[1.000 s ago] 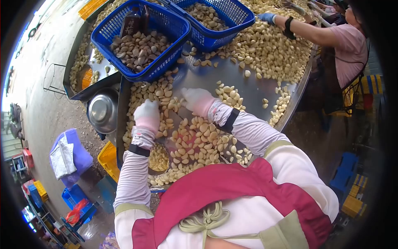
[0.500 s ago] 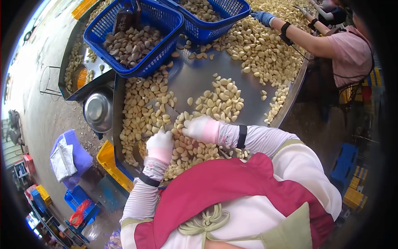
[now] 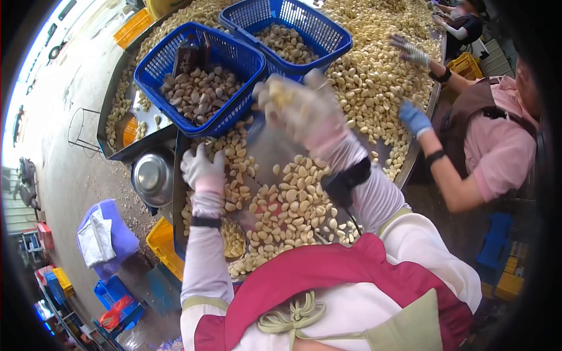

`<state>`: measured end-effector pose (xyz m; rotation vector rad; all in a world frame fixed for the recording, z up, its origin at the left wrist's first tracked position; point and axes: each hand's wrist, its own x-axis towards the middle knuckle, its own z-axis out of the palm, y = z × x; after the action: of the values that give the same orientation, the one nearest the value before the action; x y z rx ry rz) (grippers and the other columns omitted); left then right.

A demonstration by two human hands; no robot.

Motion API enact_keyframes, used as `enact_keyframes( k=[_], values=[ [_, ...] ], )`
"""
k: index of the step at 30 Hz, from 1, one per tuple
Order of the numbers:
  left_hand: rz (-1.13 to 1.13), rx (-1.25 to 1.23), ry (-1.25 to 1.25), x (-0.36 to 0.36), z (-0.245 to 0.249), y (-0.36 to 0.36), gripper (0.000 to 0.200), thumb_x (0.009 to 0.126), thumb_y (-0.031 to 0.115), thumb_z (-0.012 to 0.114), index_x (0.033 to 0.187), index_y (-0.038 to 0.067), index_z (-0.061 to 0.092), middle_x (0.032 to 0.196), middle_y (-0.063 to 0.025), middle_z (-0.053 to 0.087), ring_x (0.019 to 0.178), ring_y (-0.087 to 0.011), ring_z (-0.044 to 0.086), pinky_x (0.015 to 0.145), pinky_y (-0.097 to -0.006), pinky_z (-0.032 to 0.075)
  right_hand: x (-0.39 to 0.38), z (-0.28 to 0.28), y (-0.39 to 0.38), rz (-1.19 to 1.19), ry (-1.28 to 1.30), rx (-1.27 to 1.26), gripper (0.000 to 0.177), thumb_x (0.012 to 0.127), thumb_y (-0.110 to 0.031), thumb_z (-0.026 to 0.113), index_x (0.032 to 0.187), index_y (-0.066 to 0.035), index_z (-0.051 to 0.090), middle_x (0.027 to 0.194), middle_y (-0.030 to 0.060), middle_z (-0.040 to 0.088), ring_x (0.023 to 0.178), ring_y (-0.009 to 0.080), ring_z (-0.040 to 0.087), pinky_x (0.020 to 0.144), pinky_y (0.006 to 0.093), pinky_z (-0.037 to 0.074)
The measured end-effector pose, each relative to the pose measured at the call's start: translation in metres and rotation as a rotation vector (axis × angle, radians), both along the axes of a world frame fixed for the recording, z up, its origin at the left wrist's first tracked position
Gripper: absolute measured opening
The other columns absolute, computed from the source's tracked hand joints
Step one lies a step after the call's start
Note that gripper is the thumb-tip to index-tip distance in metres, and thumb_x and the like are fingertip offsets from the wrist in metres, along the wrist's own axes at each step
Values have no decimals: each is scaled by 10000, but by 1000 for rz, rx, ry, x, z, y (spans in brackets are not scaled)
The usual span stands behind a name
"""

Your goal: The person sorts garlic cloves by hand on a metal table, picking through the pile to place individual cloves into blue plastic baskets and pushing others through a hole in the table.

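White gloves cover both of my hands. My left hand has its fingers spread over the pale cloves at the left side of the metal table, and nothing shows in its grasp. My right hand is blurred by motion, raised close to the blue baskets, with pale yellowish pieces visible at its fingers. Below it, a pile of loose cloves lies on the metal. The left blue basket holds browner cloves and a dark packet.
A second blue basket stands behind. At the right, a co-worker reaches over a large clove heap. A round metal bowl and a yellow crate are at the table's left side.
My hands have parted: the left moved up and left and opened, the right rose toward the baskets. The co-worker's hands now show further down the heap. The whole view has shifted slightly.
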<state>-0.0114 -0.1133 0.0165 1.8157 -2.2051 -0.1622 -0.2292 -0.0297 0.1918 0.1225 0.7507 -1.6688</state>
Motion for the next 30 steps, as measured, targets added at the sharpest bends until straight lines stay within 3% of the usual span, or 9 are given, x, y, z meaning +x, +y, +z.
enact_keyframes(
  k=[7,11,14,15,16,18,21,24,30],
  values=[
    [-275,234,59,-7,1,17,396,777,463,708,1122,268,706,1281,-182,508,1107,-404,534,919,-467,499,-34,-104,17,1169,2061,537,880,720,-440,807,1450,-129,428,1304,220,531,1169,371,601,956,452,515],
    [-401,463,14,49,16,79,376,759,367,742,1102,216,711,1246,-163,537,1083,-345,562,881,-429,509,6,-119,75,1505,1878,384,1093,579,-161,915,1504,-145,332,1374,246,434,1099,408,632,907,452,558],
    [-87,905,430,108,-29,100,427,757,306,760,1141,138,676,1177,-172,577,1037,-340,597,865,-424,518,82,-156,78,1096,1101,660,824,897,-786,371,1249,-66,561,954,196,709,827,288,729,797,409,566],
    [209,1192,792,127,-42,103,469,762,275,767,1179,98,646,1135,-182,596,1012,-342,616,860,-419,523,110,-212,92,1095,1699,183,850,879,-799,407,1285,-64,536,1056,208,692,891,279,719,831,408,553],
    [-531,673,335,143,-28,111,440,865,271,694,1225,47,578,1065,-161,622,957,-303,647,814,-381,530,133,-217,77,1237,1276,203,820,858,-700,583,1371,-69,487,1143,210,652,958,297,699,898,411,530],
    [500,1418,1413,125,9,116,383,881,135,668,1234,40,554,1218,-113,591,1054,-246,623,850,-327,545,126,-189,53,1052,1558,-662,845,738,-188,771,1495,-156,397,1285,199,510,1125,349,586,975,409,494],
    [439,1320,1272,153,-17,119,410,851,30,657,1245,42,543,1210,-130,588,1026,-260,633,856,-335,544,113,-179,-33,872,2216,-102,200,811,-125,667,988,-49,719,970,131,683,977,323,655,853,439,528],
    [-190,844,563,161,-41,121,459,839,64,676,1276,43,540,1200,-158,586,997,-308,634,851,-375,543,73,-197,-77,414,2521,-49,178,793,-96,661,951,-87,741,995,102,701,951,238,675,791,378,532],
    [139,143,17,87,16,75,460,831,296,709,1241,108,620,1154,-195,555,913,-405,647,816,-479,541,66,-178,-79,986,2470,145,233,799,-102,678,1017,-67,751,1071,105,727,967,255,702,800,388,546]
  ],
)
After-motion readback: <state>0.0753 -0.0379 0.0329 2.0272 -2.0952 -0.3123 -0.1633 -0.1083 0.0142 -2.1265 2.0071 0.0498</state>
